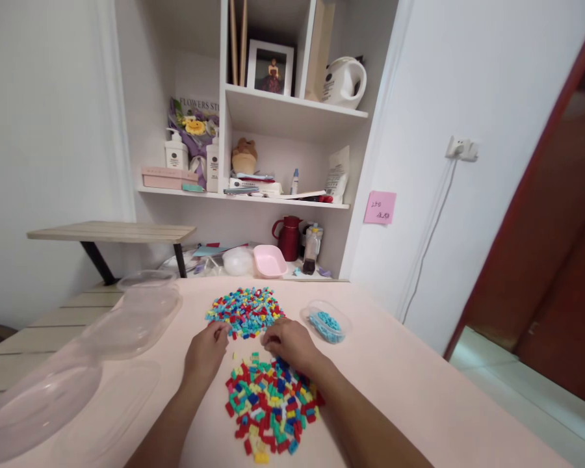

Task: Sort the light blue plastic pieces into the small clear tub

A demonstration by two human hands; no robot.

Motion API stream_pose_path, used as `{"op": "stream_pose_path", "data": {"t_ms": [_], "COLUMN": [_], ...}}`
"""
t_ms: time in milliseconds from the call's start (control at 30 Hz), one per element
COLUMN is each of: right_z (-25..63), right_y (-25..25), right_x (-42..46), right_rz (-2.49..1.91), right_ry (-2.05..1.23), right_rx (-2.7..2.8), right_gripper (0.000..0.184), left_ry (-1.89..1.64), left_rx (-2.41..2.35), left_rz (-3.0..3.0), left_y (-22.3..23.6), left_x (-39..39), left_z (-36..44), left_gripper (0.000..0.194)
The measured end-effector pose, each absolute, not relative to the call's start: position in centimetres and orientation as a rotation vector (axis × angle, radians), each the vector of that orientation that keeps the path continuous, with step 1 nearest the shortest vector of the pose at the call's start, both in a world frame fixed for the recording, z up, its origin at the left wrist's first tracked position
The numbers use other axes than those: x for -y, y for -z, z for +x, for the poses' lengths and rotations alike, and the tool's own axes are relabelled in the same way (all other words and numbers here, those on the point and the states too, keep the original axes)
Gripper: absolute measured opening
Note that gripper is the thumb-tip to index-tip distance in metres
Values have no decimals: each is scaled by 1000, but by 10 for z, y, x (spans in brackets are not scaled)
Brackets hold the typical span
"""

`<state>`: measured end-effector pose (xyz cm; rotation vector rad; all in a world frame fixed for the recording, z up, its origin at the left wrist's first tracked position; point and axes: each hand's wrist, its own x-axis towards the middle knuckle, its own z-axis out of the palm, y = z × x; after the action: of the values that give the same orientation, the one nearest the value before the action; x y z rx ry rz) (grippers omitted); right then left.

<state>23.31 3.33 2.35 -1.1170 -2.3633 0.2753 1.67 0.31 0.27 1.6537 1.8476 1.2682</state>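
Note:
Two heaps of small plastic building bricks lie on the pale pink tabletop: a far pile (246, 309) with much light blue, and a nearer pile (273, 409) in red, green, yellow and blue. At the left edge of the far pile is my left hand (207, 351), its fingers curled together in a pinch. My right hand (292, 341) is bent down between the two piles, fingertips close to the far pile's right edge. Whatever either hand holds is too small or hidden. A clear plastic tub (325, 321) with light blue bricks stands to the right of my right hand.
Several clear plastic containers (131, 322) and a clear lid (121, 403) line the left side. Behind the table, a pink basin (270, 261), a red jug (287, 238) and a bottle of dark liquid (312, 249) stand under the shelves (292, 104). A wooden stand (112, 231) rises at the left.

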Motion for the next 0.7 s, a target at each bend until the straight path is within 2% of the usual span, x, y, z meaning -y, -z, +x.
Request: {"op": "stream_pose_path", "data": {"t_ms": [300, 533, 700], "right_z": [274, 317, 305], "right_y": [-45, -46, -43], "right_x": [-48, -56, -58], "right_rz": [-1151, -1466, -1254], "right_ry": [-82, 138, -10], "right_rx": [1888, 1563, 1560], "right_gripper": [14, 20, 26], "left_ry": [-1293, -1324, -1295], "left_rx": [-1798, -1746, -1763], "left_rz": [1554, 1473, 1478], "left_y": [-1, -5, -6], "left_x": [-6, -4, -4], "left_z": [15, 17, 16], "left_gripper": [29, 29, 32]}}
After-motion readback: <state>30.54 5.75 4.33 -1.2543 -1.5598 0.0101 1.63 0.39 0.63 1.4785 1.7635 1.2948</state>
